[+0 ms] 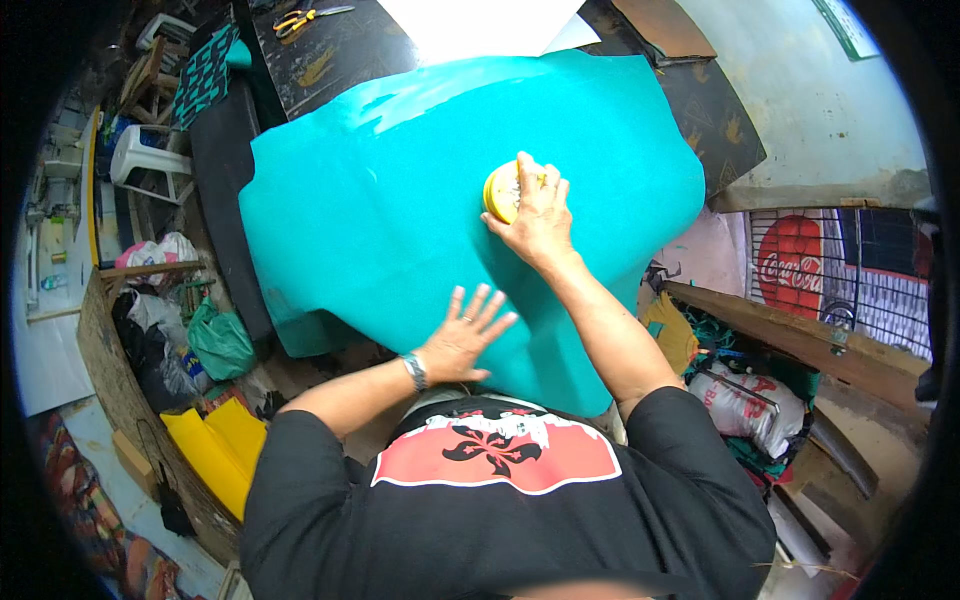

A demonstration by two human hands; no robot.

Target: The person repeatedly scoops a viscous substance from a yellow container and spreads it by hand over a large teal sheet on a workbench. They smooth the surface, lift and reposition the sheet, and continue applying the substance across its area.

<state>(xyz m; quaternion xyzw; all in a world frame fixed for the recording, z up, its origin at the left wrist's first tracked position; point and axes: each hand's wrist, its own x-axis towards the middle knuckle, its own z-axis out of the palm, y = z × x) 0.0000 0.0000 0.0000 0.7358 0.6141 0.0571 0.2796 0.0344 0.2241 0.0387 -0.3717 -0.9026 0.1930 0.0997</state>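
A large teal sheet [400, 200], like hide or smooth fabric, covers most of the table, its near edge hanging down by my body. My right hand [542, 215] grips a round yellow object [505, 192] with a pale top, resting on the sheet right of its middle. Whether this is a tub or a roll I cannot tell. Close to the sheet's near edge, my left hand [465, 342] lies flat with its fingers spread on the teal surface. Nothing is in it.
Yellow-handled scissors [305, 20] and white paper [465, 25] lie on the dark table [350, 55] beyond the sheet. Left of the table stand a white plastic stool [150, 155], a green bag [220, 340] and a yellow sheet [215, 450]. A stuffed white sack [750, 405] is at right.
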